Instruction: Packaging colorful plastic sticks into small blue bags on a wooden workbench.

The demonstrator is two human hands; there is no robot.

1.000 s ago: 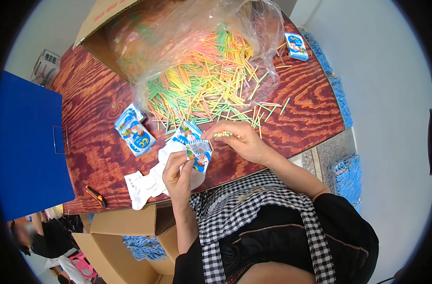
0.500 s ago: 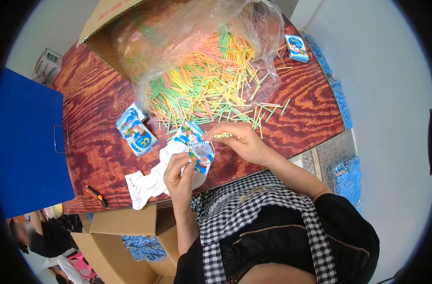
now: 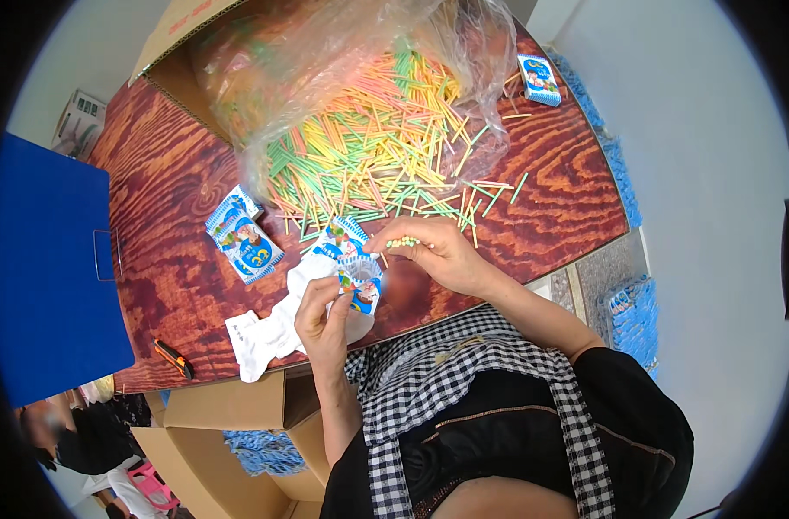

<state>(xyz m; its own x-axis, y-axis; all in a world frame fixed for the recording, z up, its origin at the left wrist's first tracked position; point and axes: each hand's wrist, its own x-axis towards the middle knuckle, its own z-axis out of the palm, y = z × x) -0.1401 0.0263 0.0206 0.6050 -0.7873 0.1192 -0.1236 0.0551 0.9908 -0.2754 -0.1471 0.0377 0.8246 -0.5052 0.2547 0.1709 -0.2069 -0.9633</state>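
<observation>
My left hand (image 3: pixel 323 322) pinches the edge of a small blue-and-white packet (image 3: pixel 364 298), whose mouth stands open. In my right hand (image 3: pixel 446 259) is a bundle of thin pastel sticks (image 3: pixel 402 243), their pale ends pointing toward the packet's mouth. The fingertips of that hand are right beside the opening. Just beyond lies another blue-and-white packet (image 3: pixel 343 235), partly behind the held one. A large heap of pink, yellow and green sticks (image 3: pixel 368 147) spills from a clear plastic bag (image 3: pixel 286 104) in front of me. Under my left hand spreads a white cloth (image 3: pixel 269 337).
More packets (image 3: pixel 246 244) lie stacked at left, and one packet (image 3: pixel 540 80) sits at the far right edge. An orange-black box cutter (image 3: pixel 173 359) rests near the table's left front. An open carton (image 3: pixel 239 402) with blue packets stands below the edge; a blue panel (image 3: pixel 53 268) is at left.
The whole view has shifted slightly, moving the table a little left and up. Both hands keep nearly the same pose, with the sticks still beside the packet's mouth.
</observation>
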